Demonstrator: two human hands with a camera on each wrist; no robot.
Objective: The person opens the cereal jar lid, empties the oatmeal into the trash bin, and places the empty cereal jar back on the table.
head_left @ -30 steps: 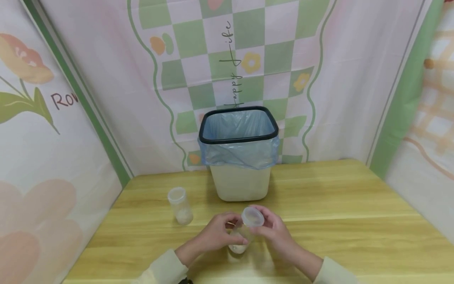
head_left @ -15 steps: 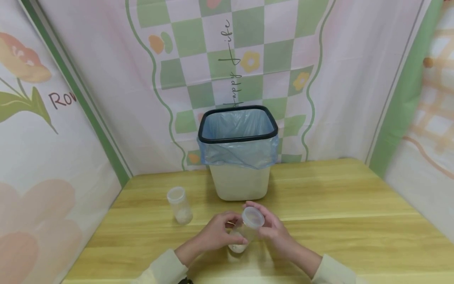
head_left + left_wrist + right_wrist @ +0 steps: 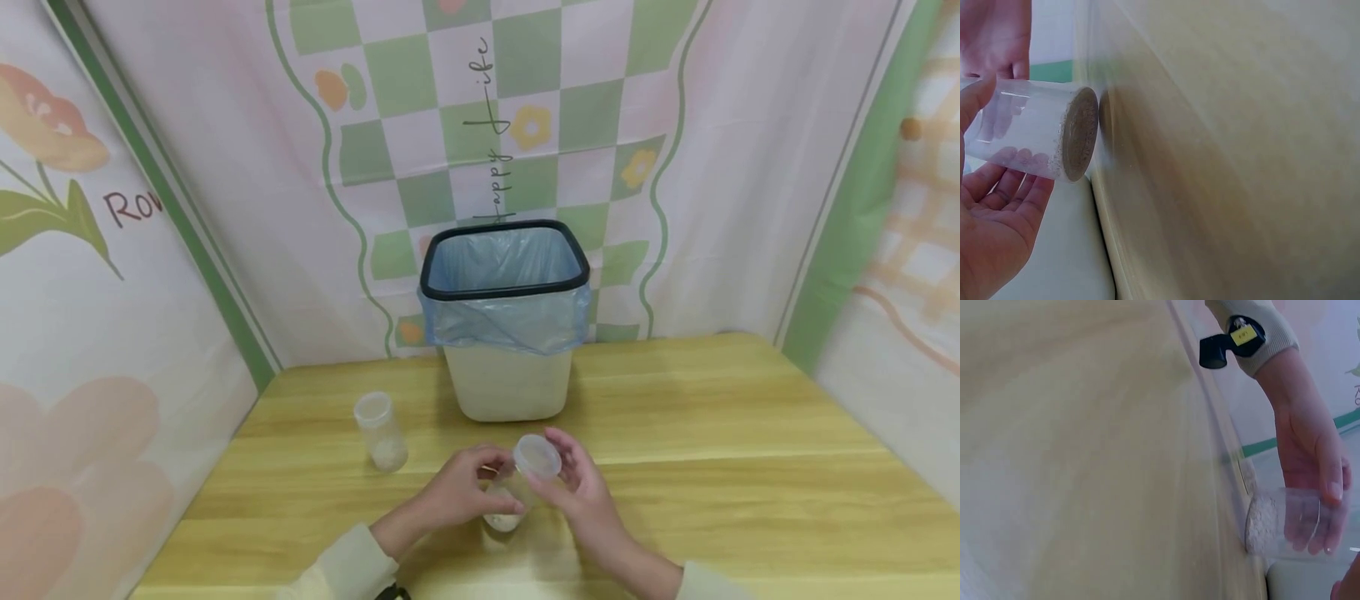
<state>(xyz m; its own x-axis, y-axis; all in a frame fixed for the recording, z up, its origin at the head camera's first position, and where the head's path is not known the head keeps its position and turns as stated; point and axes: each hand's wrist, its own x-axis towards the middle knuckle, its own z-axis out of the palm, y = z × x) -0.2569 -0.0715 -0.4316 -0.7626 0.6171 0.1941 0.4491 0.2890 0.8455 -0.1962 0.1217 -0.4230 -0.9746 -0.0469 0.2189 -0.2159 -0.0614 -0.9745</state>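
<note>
My left hand (image 3: 459, 493) grips a clear plastic jar (image 3: 1263, 525) near the front middle of the table. Pale, fine grains cover the jar's bottom, and its base is right at the tabletop, the jar leaning slightly in the head view. On its top is a translucent round lid (image 3: 537, 456). My right hand (image 3: 588, 504) holds this lid at the rim, with the thumb at the near side and curled fingers at the far right side. In the left wrist view the thumb and fingers of my left hand wrap the jar's wall. The lid is out of frame there.
A second lidded clear jar (image 3: 381, 433) with pale contents stands to the left on the wooden table (image 3: 720, 467). Behind the hands is a cream bin (image 3: 512, 387) with a black rim and blue liner. Patterned curtains (image 3: 210, 125) enclose the table.
My right hand has shifted round the lid: its fingers spread along the jar's far side half a second ago, and now they sit further right. The left hand and jar stay in place.
</note>
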